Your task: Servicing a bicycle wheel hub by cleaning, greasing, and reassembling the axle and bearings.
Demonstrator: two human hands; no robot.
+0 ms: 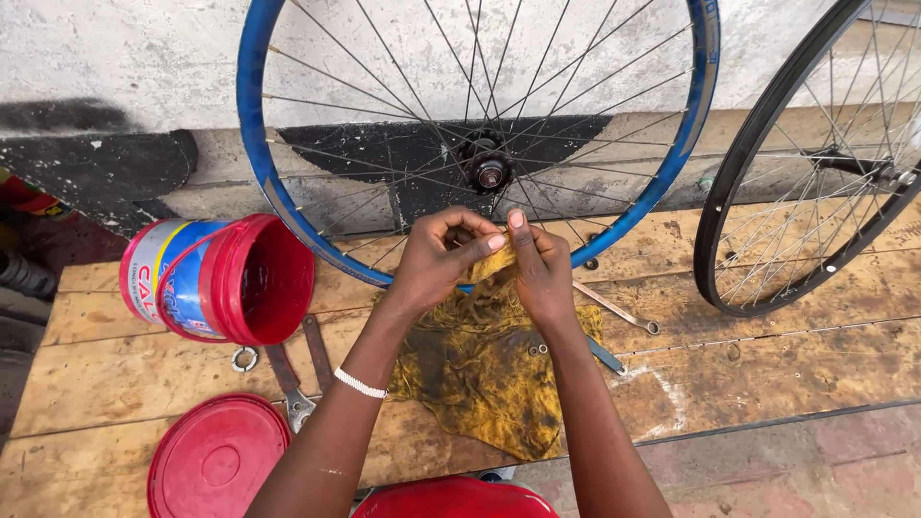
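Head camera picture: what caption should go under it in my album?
Two hands, left hand and right hand, pinch a yellow rag before a blue wheel rim.

Single head-worn view, no second camera to overlap. Looks steeply down and forward over the person's forearms at a wooden bench (767, 374) — close range, hands mid-frame. Far edge catches the wall (144, 58) (lower part only); blue wheel rim (251, 115) leans there, cropped at top.

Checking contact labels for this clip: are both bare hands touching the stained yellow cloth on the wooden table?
Touching. The head view shows the left hand and right hand pinching a bunched edge of the stained yellow cloth between their fingers.
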